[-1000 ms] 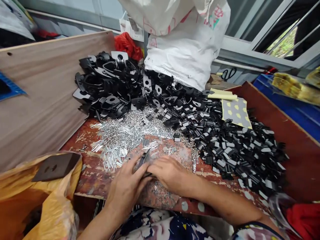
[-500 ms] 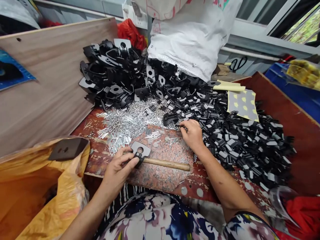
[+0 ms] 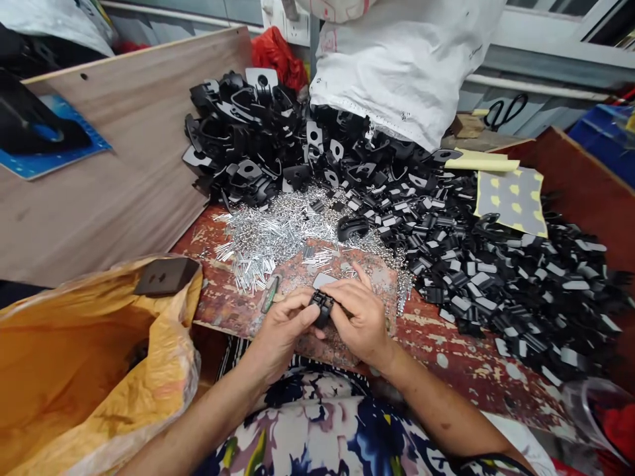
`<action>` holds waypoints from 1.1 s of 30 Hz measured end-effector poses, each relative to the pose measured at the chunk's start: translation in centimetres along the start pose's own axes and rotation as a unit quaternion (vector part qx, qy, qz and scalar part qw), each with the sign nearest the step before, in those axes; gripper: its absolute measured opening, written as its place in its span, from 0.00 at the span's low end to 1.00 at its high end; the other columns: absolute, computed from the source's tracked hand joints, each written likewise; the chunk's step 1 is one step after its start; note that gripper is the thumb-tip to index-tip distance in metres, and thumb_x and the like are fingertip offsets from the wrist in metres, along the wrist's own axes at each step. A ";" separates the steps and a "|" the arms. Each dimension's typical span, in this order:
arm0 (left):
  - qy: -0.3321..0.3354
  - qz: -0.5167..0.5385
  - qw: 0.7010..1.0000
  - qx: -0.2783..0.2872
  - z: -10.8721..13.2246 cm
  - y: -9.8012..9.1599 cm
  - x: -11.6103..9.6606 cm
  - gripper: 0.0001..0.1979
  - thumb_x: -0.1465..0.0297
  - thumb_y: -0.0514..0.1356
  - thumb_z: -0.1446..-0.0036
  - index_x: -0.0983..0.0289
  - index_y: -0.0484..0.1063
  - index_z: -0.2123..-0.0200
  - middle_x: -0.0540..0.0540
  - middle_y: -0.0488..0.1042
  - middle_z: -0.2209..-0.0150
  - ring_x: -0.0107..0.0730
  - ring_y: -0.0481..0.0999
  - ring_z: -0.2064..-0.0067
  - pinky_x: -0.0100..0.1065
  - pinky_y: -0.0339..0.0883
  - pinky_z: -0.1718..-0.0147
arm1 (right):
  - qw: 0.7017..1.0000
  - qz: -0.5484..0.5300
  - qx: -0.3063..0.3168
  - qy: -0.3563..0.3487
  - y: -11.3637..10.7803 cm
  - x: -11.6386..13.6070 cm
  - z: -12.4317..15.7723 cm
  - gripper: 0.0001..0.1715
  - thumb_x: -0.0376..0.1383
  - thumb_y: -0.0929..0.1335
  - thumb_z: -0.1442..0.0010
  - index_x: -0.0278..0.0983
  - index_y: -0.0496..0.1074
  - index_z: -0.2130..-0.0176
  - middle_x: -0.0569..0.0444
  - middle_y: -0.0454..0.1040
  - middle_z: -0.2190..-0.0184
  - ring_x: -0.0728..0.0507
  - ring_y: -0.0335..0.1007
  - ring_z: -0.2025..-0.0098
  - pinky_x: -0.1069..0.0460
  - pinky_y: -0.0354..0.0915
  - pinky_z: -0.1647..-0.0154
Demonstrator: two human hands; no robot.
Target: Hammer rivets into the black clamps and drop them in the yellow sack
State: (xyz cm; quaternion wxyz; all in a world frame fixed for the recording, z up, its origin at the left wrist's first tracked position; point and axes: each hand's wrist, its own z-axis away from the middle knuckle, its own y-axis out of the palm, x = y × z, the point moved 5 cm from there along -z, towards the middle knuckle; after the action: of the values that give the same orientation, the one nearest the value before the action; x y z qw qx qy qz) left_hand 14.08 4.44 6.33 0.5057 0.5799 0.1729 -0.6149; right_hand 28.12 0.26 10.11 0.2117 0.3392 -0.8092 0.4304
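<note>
Both hands meet over the stone slab [image 3: 387,271] near the front of the table. My left hand [image 3: 288,324] pinches a black plastic part [image 3: 322,308] from the left, and a grey plate on it shows at the top. On the right side of the same part, my right hand [image 3: 362,317] has its fingers closed against it, one finger raised. Whether a small pin or piece is between the right fingertips is hidden. The hammer's head [image 3: 270,294] lies left of the hands; its handle is covered. Behind them lies a heap of silver pins [image 3: 282,231].
Black clips [image 3: 238,139] are piled at the back left, small black pieces [image 3: 476,271] at the right. A wooden board [image 3: 124,145] stands left, above an open yellow bag [image 3: 74,370]. A white sack [image 3: 387,79] leans behind; a clear cup [image 3: 590,410] is front right.
My right hand has come from the pins' edge to the black part. My left hand has moved right with the part, now turned. The view has shifted slightly.
</note>
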 end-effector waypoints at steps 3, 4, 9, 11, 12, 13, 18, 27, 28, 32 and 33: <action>-0.026 -0.040 0.999 0.000 0.4 -0.4 0.0 0.15 0.57 0.68 0.46 0.64 0.78 0.72 0.54 0.71 0.63 0.26 0.70 0.71 0.30 0.72 0.75 | 1.000 -0.014 0.016 0.018 0.7 -0.4 0.7 0.17 0.30 0.64 0.34 0.45 0.79 0.53 0.57 0.82 0.64 0.44 0.78 0.61 0.28 0.55 0.30; -0.032 -0.049 0.998 0.000 0.5 -0.5 0.1 0.16 0.56 0.68 0.46 0.64 0.77 0.73 0.53 0.70 0.65 0.25 0.70 0.73 0.29 0.71 0.76 | 0.999 -0.014 0.016 0.023 1.0 -0.5 1.0 0.17 0.30 0.64 0.34 0.45 0.79 0.53 0.57 0.82 0.65 0.44 0.78 0.61 0.28 0.56 0.31; -0.020 -0.079 0.996 -0.024 -0.2 -1.4 0.5 0.18 0.54 0.70 0.48 0.65 0.79 0.71 0.59 0.72 0.51 0.19 0.67 0.76 0.28 0.68 0.80 | 0.993 -0.080 0.000 0.085 2.2 -0.9 2.1 0.18 0.29 0.65 0.36 0.42 0.80 0.52 0.53 0.83 0.61 0.43 0.79 0.59 0.35 0.70 0.39; -0.009 -0.096 0.995 -0.031 -0.5 -1.7 0.6 0.17 0.54 0.70 0.49 0.64 0.81 0.70 0.61 0.66 0.39 0.19 0.67 0.74 0.27 0.66 0.82 | 0.986 -0.116 0.005 0.119 2.3 -1.2 2.5 0.19 0.29 0.65 0.38 0.41 0.80 0.51 0.52 0.83 0.58 0.43 0.80 0.56 0.43 0.75 0.47; -0.008 -0.102 0.994 -0.029 -0.5 -1.7 0.7 0.17 0.55 0.70 0.49 0.64 0.82 0.70 0.61 0.65 0.37 0.20 0.67 0.73 0.27 0.65 0.83 | 0.983 -0.130 0.018 0.131 2.2 -1.4 2.7 0.20 0.29 0.65 0.38 0.41 0.80 0.51 0.52 0.84 0.57 0.43 0.80 0.54 0.45 0.76 0.49; -0.013 -0.107 0.994 -0.022 -0.5 -1.7 0.8 0.16 0.55 0.70 0.48 0.64 0.82 0.70 0.61 0.66 0.38 0.22 0.67 0.72 0.27 0.64 0.83 | 0.979 -0.145 0.041 0.138 2.1 -1.6 2.8 0.20 0.29 0.65 0.38 0.41 0.80 0.50 0.53 0.84 0.56 0.43 0.80 0.53 0.47 0.76 0.50; -0.058 -0.094 0.993 0.031 0.1 -1.6 1.9 0.15 0.56 0.70 0.47 0.63 0.82 0.68 0.56 0.75 0.60 0.23 0.61 0.74 0.27 0.58 0.79 | 0.965 -0.141 0.174 0.136 -1.3 -4.8 2.0 0.22 0.28 0.63 0.34 0.42 0.79 0.48 0.55 0.84 0.55 0.46 0.80 0.54 0.47 0.76 0.50; -0.060 -0.086 0.994 0.001 0.1 -2.3 1.9 0.19 0.54 0.71 0.48 0.64 0.75 0.74 0.48 0.65 0.72 0.22 0.64 0.76 0.26 0.59 0.78 | 0.974 0.158 0.161 0.022 -4.7 -13.0 -0.2 0.15 0.25 0.65 0.36 0.35 0.78 0.53 0.45 0.78 0.54 0.42 0.73 0.50 0.44 0.70 0.45; -0.062 -0.085 0.994 -0.011 0.0 -2.4 2.0 0.19 0.54 0.71 0.48 0.64 0.75 0.74 0.48 0.66 0.73 0.21 0.65 0.77 0.25 0.60 0.78 | 0.974 0.165 0.154 0.028 -4.7 -13.1 -0.1 0.15 0.25 0.64 0.36 0.35 0.78 0.55 0.46 0.78 0.56 0.42 0.73 0.52 0.46 0.70 0.48; -0.068 -0.079 0.994 -0.028 -0.1 -2.3 1.8 0.17 0.56 0.72 0.49 0.64 0.77 0.72 0.49 0.69 0.69 0.25 0.72 0.73 0.27 0.69 0.73 | 0.980 0.155 0.107 0.056 -5.3 -13.2 0.3 0.15 0.23 0.64 0.40 0.36 0.77 0.60 0.48 0.78 0.61 0.43 0.75 0.57 0.47 0.71 0.52; -0.069 -0.074 0.995 -0.023 -0.1 -2.1 1.7 0.16 0.57 0.73 0.49 0.64 0.77 0.71 0.50 0.70 0.68 0.26 0.73 0.71 0.28 0.71 0.71 | 0.985 0.132 0.085 0.070 -5.6 -13.3 0.4 0.14 0.24 0.65 0.40 0.37 0.77 0.61 0.49 0.79 0.61 0.43 0.75 0.57 0.47 0.71 0.53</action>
State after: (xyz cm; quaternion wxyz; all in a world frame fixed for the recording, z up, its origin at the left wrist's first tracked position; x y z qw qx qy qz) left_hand 12.69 4.71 4.01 0.4828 0.5098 0.1940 -0.6851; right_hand 41.21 2.56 4.60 0.1790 0.2150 -0.7906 0.5447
